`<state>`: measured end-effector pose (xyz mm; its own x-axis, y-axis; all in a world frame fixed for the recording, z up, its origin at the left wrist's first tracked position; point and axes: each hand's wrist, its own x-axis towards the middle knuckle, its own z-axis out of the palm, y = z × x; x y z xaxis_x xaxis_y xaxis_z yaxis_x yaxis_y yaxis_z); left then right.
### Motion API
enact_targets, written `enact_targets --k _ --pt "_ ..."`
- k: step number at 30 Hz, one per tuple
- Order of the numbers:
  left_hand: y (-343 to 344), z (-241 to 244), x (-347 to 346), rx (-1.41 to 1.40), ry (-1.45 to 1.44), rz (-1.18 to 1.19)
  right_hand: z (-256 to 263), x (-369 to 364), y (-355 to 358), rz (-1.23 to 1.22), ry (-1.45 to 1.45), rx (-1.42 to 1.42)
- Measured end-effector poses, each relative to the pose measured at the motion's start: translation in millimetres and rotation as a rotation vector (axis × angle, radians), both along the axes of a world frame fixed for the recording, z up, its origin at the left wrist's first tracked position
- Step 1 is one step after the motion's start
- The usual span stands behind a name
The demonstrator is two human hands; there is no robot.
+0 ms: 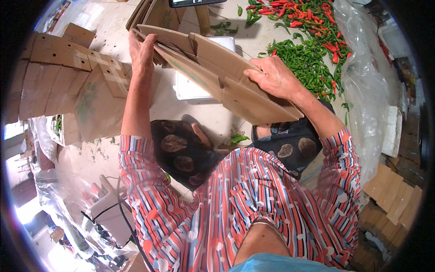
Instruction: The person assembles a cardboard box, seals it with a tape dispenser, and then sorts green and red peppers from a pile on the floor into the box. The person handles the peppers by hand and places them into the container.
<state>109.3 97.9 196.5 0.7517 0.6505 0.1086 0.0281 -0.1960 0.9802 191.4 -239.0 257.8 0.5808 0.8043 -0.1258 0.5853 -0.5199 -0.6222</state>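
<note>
Between my two hands a corrugated cardboard box [204, 73] is held at a slant, partly flattened, with its flaps standing up along the top. My left hand [141, 51] grips its far left corner, the thumb lying over the edge. On the opposite long side, my right hand [277, 77] pinches the upper edge of the cardboard. Beneath the box is a scale with a white metal platform [192, 89], partly hidden by the cardboard. The scale's dark display [197, 2] sits on a post at the top of the view.
Green peppers [302, 64] and red peppers [285, 8] lie heaped at the upper right beside clear plastic sheeting [363, 78]. Stacked cardboard boxes [51, 78] stand at the left. More folded cardboard [163, 15] rests behind my left hand. A few loose peppers [239, 137] lie between my feet.
</note>
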Motion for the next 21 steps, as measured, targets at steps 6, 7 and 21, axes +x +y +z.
enact_targets --k 6,7,21 --pt "44 22 -6 0.09 0.047 0.055 -3 31 7 -0.061 -0.182 0.158" --pt "42 36 -16 0.161 0.094 -0.093 -6 37 7 -0.054 -0.209 0.167" --pt "0 70 -40 0.072 0.532 -0.752 -14 81 113 0.32 -0.393 0.205"
